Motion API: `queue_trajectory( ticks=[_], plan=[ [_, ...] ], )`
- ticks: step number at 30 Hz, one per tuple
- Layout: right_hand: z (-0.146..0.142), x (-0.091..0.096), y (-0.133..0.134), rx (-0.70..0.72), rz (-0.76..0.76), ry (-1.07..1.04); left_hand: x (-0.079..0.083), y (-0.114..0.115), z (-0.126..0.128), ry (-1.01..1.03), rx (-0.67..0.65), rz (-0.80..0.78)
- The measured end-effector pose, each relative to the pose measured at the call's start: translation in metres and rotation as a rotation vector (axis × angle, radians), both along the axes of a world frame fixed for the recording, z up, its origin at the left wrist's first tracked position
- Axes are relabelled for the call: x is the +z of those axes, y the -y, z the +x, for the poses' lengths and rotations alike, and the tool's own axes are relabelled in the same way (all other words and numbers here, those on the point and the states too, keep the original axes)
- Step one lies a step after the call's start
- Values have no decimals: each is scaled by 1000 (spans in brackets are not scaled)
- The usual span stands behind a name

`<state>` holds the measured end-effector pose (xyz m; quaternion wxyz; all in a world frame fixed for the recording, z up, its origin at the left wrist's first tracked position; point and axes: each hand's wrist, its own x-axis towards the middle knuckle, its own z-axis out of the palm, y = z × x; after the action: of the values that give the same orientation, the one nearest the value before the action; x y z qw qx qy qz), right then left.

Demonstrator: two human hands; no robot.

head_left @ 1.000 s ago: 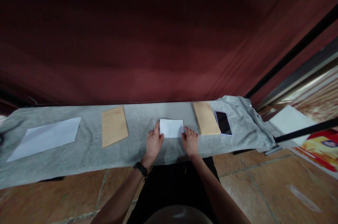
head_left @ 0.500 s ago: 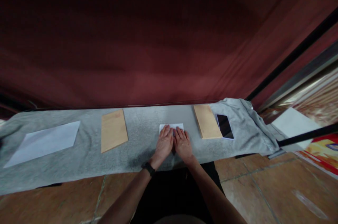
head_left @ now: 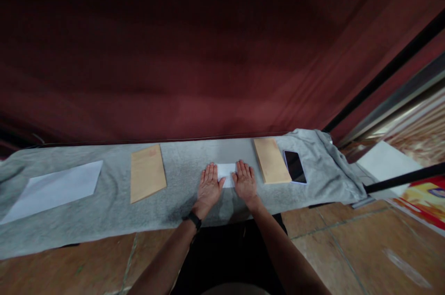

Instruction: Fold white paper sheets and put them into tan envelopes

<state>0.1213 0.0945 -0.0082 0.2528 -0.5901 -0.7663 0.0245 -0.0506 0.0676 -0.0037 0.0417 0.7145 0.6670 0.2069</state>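
A small white piece of paper [head_left: 227, 173], looking folded, lies flat on the grey cloth-covered table [head_left: 187, 158]. My left hand [head_left: 210, 187] rests flat over its left end, fingers stretched out and the thumb on the paper. Over the right end lies my right hand [head_left: 245, 183], palm down and fingers extended, its thumb also on the paper. Both ends of the paper are hidden under the hands. Right of my right hand is a stack of tan envelopes [head_left: 273, 160]. To the left of my left hand, a single tan envelope [head_left: 148, 173] lies apart.
White paper sheets [head_left: 57, 188] lie on the table's left part. A smartphone [head_left: 295, 166] touches the envelope stack on the right. Dark red fabric [head_left: 208, 77] hangs behind the table. Black poles [head_left: 405, 178] and a red and yellow package [head_left: 426, 197] are at the right.
My hands have moved apart, from together over the middle of the paper to its left and right ends. The middle of the paper now shows.
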Motion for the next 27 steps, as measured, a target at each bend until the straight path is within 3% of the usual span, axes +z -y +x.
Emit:
queue_trajectory(
  ticks=[4,8,14,19,22,24,27],
  plan=[
    [4,8,3,-86,-10,-7,2,1,0,-115,32,-10],
    [-2,25,12,-244,-158,-51,4,2,2,-228,46,-21],
    [-14,41,11,-361,-380,-241,8,1,2,-260,32,-29],
    [-7,46,8,-303,-405,-380,18,8,1,-226,-8,-37],
    [-3,55,10,-224,-389,-473,27,18,8,-68,-132,-23],
    [-3,66,13,-197,-365,-513,36,23,20,139,-198,2],
    [-5,88,14,-105,-319,-612,52,20,40,595,-137,45]
  ],
)
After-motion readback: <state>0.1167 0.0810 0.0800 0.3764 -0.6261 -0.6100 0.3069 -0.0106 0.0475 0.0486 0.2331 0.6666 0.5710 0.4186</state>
